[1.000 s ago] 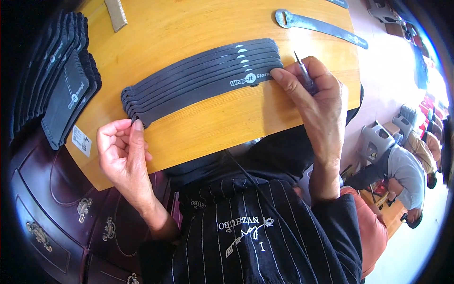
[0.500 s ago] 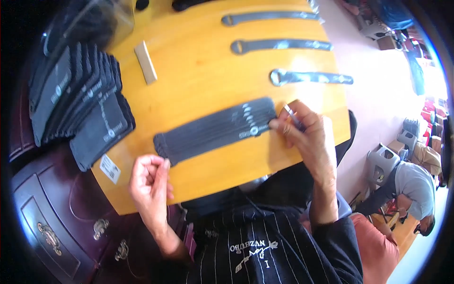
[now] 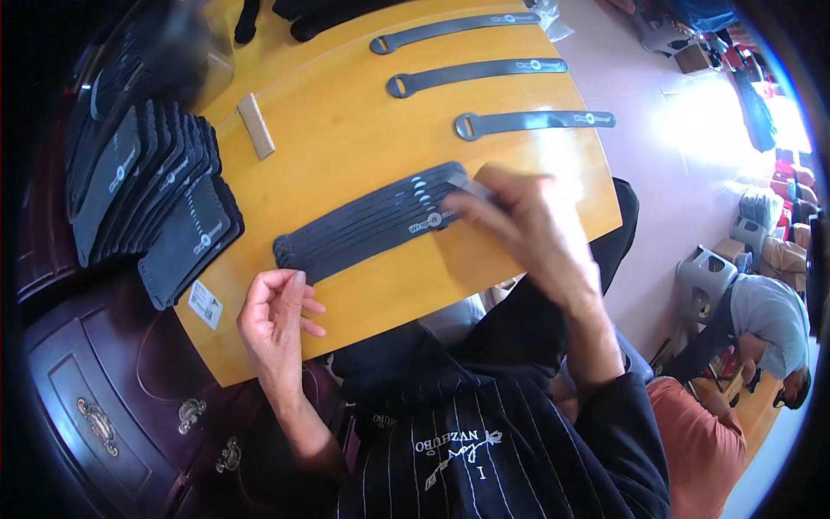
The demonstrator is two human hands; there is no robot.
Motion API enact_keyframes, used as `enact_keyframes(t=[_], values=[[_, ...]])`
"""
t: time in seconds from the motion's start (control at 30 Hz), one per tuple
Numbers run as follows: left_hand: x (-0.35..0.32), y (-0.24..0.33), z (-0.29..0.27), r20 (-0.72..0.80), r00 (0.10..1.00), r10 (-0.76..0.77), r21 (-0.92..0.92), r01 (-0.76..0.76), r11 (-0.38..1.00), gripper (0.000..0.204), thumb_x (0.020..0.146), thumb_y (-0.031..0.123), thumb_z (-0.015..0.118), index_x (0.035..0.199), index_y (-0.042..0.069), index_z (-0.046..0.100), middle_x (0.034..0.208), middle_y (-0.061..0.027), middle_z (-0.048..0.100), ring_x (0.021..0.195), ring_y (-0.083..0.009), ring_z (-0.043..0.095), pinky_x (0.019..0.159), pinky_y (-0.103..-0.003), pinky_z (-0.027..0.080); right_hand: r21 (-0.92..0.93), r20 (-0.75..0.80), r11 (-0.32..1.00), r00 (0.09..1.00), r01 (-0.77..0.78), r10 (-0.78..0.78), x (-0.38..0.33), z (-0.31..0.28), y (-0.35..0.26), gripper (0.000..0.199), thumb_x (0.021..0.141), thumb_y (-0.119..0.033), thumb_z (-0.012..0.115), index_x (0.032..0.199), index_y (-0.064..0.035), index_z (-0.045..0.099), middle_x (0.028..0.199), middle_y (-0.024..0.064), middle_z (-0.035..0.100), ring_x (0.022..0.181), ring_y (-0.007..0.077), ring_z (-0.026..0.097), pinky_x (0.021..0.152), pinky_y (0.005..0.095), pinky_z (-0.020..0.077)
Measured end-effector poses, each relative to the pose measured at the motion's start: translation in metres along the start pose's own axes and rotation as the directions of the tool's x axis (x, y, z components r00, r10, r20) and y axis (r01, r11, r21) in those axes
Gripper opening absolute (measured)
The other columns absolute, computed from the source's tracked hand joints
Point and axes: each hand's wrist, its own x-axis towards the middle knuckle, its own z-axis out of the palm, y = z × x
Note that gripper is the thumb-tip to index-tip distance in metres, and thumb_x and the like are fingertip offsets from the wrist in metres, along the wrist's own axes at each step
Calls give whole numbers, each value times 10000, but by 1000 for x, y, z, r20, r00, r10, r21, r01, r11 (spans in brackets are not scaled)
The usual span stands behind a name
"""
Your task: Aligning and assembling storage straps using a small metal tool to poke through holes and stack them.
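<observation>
Several black hook-and-loop straps lie overlapped in a row [image 3: 363,216] on the table in front of me. At the row's near left corner, my left hand [image 3: 278,324] closes thumb and forefinger on the edge, its other fingers loosely bent. Over the right end is my right hand [image 3: 540,233], smeared by motion, its fingers closed on a thin silver-grey piece [image 3: 475,188] whose kind I cannot make out. Beyond the row, three single straps with slotted ends, the nearest strap [image 3: 536,123] among them, lie apart from one another.
Fanned piles of black straps [image 3: 143,177] stand at the table's left edge, beside a white label [image 3: 205,304]. A narrow tan bar [image 3: 256,126] lies on the yellow table [image 3: 337,130]. Dark drawers [image 3: 95,406] are at left. People sit at lower right, near a grey stool [image 3: 705,281].
My right hand has moved left over the row's right end, the silver-grey piece tilting with it. My left hand stays at the near left corner. The whole view has shifted slightly.
</observation>
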Motion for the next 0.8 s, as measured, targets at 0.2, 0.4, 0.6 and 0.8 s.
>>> enact_keyframes(t=[0.2,0.4,0.6,0.8], values=[[-22,-1,8,43,994,97,-5,-97,995,123,911,122,635,946,6,614,731,-42,603,537,-51,544,445,-167,405,-314,-417,947,886,71,-205,25,-25,46,229,873,-220,646,1029,-52,639,1162,116,589,917,301,651,795,384,513],[-44,-12,46,276,949,149,-58,-139,989,72,873,35,664,928,4,628,727,-18,615,576,-45,567,496,-175,435,-79,-475,997,880,-9,-30,3,-24,52,187,865,-153,657,1006,-34,628,1002,104,655,805,242,660,734,325,510],[-57,-16,64,307,942,136,-304,-38,952,217,819,-21,701,1017,-22,610,926,-45,601,650,-48,576,541,-170,480,78,-48,990,992,118,-115,-60,-6,11,167,818,-112,706,930,-52,599,771,77,654,668,196,645,621,303,494],[-47,-26,41,242,877,414,-223,-365,904,221,811,-101,662,1020,-37,634,935,-102,616,681,-108,612,567,-203,500,50,85,987,984,151,-155,-65,19,-4,182,796,-115,723,924,-47,613,749,120,643,703,299,658,631,321,508]])
